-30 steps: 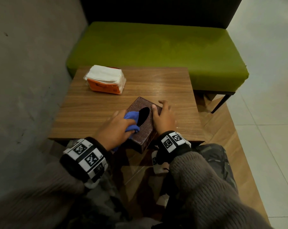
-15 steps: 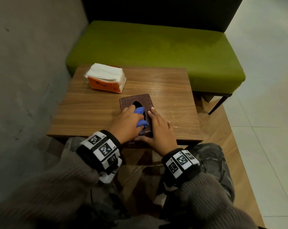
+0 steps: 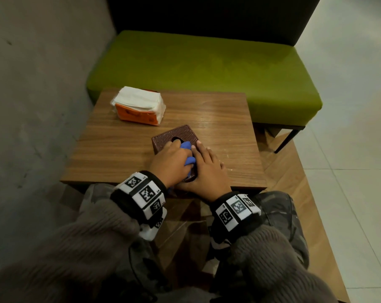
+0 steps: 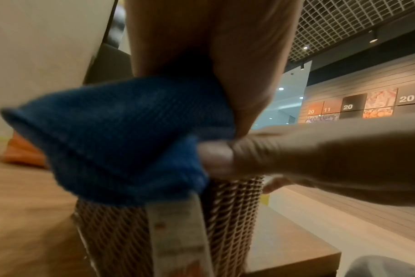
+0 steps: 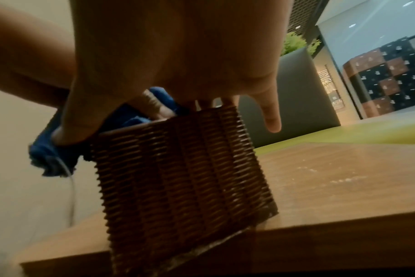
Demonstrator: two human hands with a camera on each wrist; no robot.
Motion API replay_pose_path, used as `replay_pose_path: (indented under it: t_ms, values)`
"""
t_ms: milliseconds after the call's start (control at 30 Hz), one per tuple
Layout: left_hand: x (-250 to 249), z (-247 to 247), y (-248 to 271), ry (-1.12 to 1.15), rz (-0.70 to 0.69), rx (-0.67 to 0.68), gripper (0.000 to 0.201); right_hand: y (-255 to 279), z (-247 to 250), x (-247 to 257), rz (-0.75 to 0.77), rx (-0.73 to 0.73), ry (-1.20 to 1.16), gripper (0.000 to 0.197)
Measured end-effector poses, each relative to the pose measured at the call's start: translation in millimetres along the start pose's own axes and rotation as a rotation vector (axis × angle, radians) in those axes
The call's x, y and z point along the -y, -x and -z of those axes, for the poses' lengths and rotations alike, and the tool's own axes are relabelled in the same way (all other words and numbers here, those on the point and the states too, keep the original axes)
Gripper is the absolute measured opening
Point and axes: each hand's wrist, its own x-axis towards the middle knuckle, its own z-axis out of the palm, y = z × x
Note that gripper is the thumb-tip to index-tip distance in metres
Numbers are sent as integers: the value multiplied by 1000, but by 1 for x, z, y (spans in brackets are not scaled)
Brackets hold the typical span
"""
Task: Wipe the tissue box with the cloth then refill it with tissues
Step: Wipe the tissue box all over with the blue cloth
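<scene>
The brown woven tissue box (image 3: 177,132) stands at the front edge of the wooden table (image 3: 119,147), its oval slot partly covered. My left hand (image 3: 172,160) grips a bunched blue cloth (image 3: 186,146) and presses it on the box top. In the left wrist view the cloth (image 4: 121,131) drapes over the box (image 4: 232,206), a white tag hanging from it. My right hand (image 3: 207,168) holds the box's right side, fingers laid over the top. The right wrist view shows that hand (image 5: 178,56) spanning the box (image 5: 183,168), thumb beside the cloth (image 5: 47,155).
An orange pack of white tissues (image 3: 139,106) lies at the table's far left. Behind the table runs a green bench (image 3: 207,62) with a dark back. A grey wall closes the left side. My knees sit under the table's front edge.
A second ago the box was tipped up toward me. It now stands flat and slightly turned. My left hand has rubbed the cloth across the top, and my right hand has shifted onto it.
</scene>
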Motion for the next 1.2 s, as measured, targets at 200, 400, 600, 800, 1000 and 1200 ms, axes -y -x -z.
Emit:
replay_pose_path:
  t_ms: [200,400,600,800,1000,1200]
  values:
    - [25,17,1,-108,-138,103,26,-3,6,-1,21,41,45,112]
    - [52,38,-10,-62,-123,119,17,-20,37,-11,104,233,146,110]
    - [15,14,-11,15,-116,109,25,-15,24,-3,55,119,0,111]
    - [42,30,-8,-65,-129,149,24,-15,31,-6,20,174,-56,129]
    - [55,38,-6,-54,-85,87,19,-36,49,-11,36,291,-21,125]
    - [23,1,2,6,196,-103,27,-32,31,-5,3,127,9,65]
